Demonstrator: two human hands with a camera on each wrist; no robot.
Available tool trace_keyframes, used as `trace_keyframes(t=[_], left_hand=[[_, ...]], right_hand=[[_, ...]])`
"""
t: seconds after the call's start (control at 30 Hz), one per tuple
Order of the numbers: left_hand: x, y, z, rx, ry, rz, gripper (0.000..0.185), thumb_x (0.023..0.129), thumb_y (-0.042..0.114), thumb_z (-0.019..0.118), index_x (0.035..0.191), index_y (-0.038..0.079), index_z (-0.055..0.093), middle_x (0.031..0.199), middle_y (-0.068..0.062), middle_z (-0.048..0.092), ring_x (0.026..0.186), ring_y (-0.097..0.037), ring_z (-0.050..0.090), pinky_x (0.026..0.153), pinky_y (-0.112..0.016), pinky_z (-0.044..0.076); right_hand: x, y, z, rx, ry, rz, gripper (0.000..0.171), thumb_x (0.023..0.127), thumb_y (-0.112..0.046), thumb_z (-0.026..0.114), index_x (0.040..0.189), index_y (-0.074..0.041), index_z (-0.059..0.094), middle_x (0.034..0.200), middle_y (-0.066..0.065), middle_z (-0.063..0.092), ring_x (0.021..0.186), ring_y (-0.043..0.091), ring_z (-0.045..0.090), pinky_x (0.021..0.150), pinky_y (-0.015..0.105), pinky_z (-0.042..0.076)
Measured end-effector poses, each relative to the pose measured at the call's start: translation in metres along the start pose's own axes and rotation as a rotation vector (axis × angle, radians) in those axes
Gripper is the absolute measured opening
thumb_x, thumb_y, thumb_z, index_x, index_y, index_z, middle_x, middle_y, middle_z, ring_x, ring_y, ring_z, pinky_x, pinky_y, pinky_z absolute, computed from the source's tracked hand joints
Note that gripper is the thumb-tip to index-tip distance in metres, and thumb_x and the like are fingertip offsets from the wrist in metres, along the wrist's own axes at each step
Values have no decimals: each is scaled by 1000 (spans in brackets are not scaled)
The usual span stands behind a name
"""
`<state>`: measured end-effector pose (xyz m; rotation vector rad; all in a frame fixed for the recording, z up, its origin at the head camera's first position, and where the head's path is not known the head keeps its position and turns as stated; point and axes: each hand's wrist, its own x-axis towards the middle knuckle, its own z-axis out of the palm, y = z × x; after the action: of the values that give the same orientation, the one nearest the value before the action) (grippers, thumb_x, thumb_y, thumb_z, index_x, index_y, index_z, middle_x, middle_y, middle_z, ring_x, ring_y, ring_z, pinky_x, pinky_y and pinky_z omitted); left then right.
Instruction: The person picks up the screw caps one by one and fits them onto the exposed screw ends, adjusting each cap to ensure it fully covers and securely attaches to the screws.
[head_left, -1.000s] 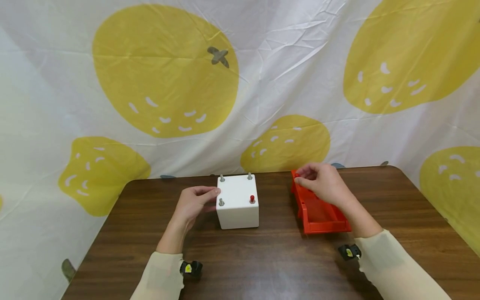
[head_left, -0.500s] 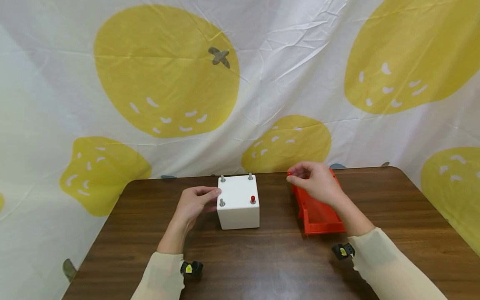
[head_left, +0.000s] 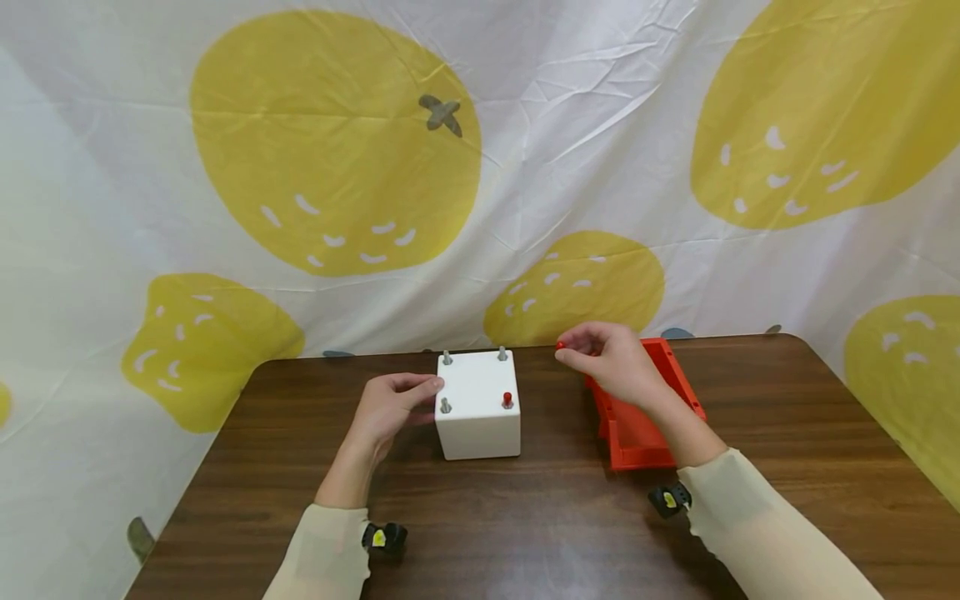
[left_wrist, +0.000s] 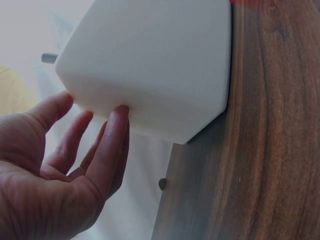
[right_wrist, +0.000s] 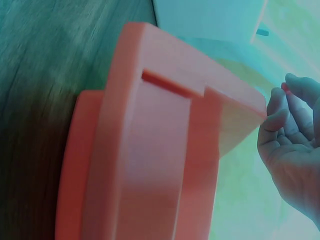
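A white box (head_left: 480, 438) stands on the table, with metal bolts sticking up from the corners of its top. The near right bolt bears a red cap (head_left: 507, 398); the others are bare metal. On the box's left side, my left hand (head_left: 382, 408) rests its fingertips, with the thumb at the top edge, as the left wrist view also shows. My right hand (head_left: 618, 367) pinches a small red piece (right_wrist: 285, 88), which looks like another cap, between thumb and forefinger. It is above the far left end of a red bin (head_left: 643, 458), mostly hidden by the fingers.
The red bin stands to the right of the box, with a gap of table between them; my right forearm covers part of it. A brown wooden table (head_left: 525, 525) carries everything. A hanging cloth (head_left: 360, 308) with yellow fruit prints closes off the back.
My right hand has moved left, from over the bin toward the box, carrying the small red piece. More of the bin shows now. The left hand and the box have stayed put.
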<state>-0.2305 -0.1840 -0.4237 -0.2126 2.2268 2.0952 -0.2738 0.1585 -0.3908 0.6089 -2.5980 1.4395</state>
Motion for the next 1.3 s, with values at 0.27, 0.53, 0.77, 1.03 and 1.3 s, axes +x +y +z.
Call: trace_keyframes(t=[0.27, 0.53, 0.77, 1.03, 1.3], left_hand=[[-2, 2, 0, 1, -9, 9, 36, 96, 19, 83, 122, -5, 75, 122, -20, 72, 97, -25, 73, 84, -43, 66], [-1, -1, -1, -6, -9, 12, 35, 96, 18, 83, 121, -6, 75, 120, -20, 72, 97, -25, 74, 82, -40, 67], [-1, -1, -1, -6, -6, 11, 34, 96, 18, 83, 120, -5, 76, 119, -19, 72, 98, -26, 74, 81, -40, 67], [-1, -2, 0, -15, -10, 23, 34, 96, 17, 83, 120, -6, 76, 119, -20, 72, 97, -25, 74, 81, -40, 67], [-1, -1, 0, -21, -7, 15, 31, 96, 16, 83, 118, -5, 76, 118, -19, 73, 97, -26, 74, 80, -40, 67]], right_hand=[[7, -3, 9, 16, 5, -6, 20, 95, -20, 84, 109, -6, 79, 95, 4, 76, 84, 23, 67, 69, 27, 58], [15, -8, 19, 43, -3, -19, 19, 95, -21, 84, 108, -8, 79, 94, 4, 76, 83, 24, 66, 69, 27, 57], [21, -14, 30, 65, -20, -17, 19, 95, -20, 83, 109, -8, 79, 96, 4, 76, 85, 24, 67, 71, 28, 59], [29, -17, 41, 104, -30, -22, 20, 96, -18, 82, 110, -4, 79, 97, 4, 77, 86, 25, 68, 73, 32, 60], [35, -18, 50, 123, -45, -14, 20, 96, -18, 81, 112, -5, 79, 99, 4, 77, 87, 26, 67, 73, 32, 61]])
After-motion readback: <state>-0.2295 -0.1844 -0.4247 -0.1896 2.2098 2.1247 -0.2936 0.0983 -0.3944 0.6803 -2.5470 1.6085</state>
